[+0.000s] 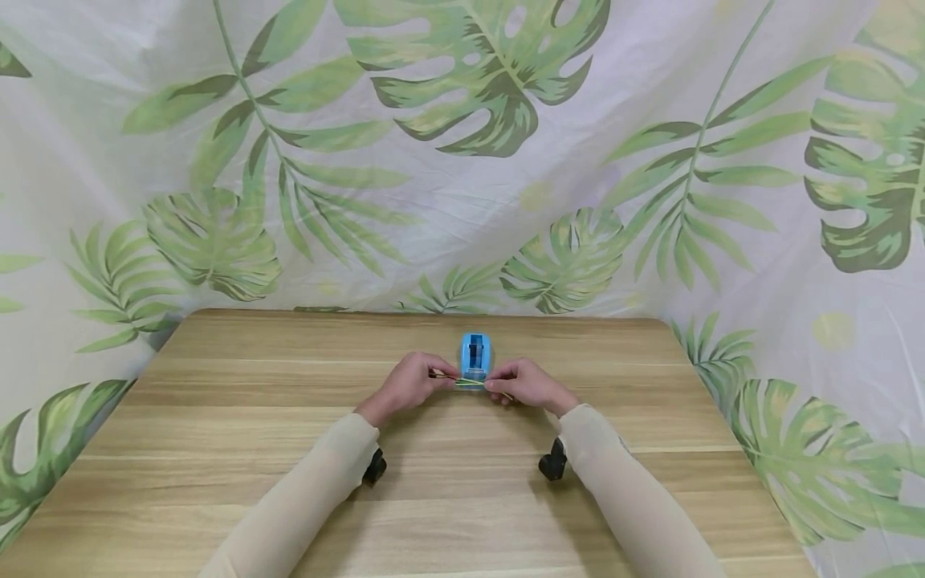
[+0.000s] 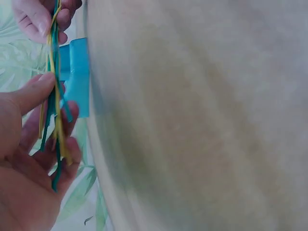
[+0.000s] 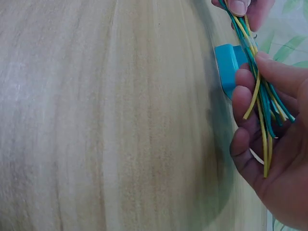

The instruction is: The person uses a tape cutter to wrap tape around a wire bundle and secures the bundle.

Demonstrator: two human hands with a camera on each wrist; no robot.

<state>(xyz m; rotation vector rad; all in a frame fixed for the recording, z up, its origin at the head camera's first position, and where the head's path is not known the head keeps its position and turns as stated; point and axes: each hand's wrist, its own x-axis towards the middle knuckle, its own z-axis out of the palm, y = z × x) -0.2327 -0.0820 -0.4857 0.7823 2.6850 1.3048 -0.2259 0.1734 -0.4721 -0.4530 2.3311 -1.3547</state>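
Observation:
Both hands hold one bundle of thin yellow and green wires (image 1: 470, 383), stretched crosswise in front of a blue tape dispenser (image 1: 465, 353). My left hand (image 1: 410, 382) pinches one end between thumb and fingers, and loose wire ends (image 2: 58, 139) fan out over its fingers. At the other end my right hand (image 1: 527, 384) pinches the bundle, with uneven ends (image 3: 263, 125) spreading across its palm side. A pale, shiny patch (image 3: 252, 43) shows on the wires between the hands in the right wrist view. The dispenser's near end is partly covered by the bundle.
The wood-grain table (image 1: 448, 498) extends around both forearms, its far edge just behind the dispenser. A leaf-patterned cloth (image 1: 462, 209) hangs behind it. Black wrist devices are visible under the left sleeve (image 1: 311, 482) and the right sleeve (image 1: 629, 490).

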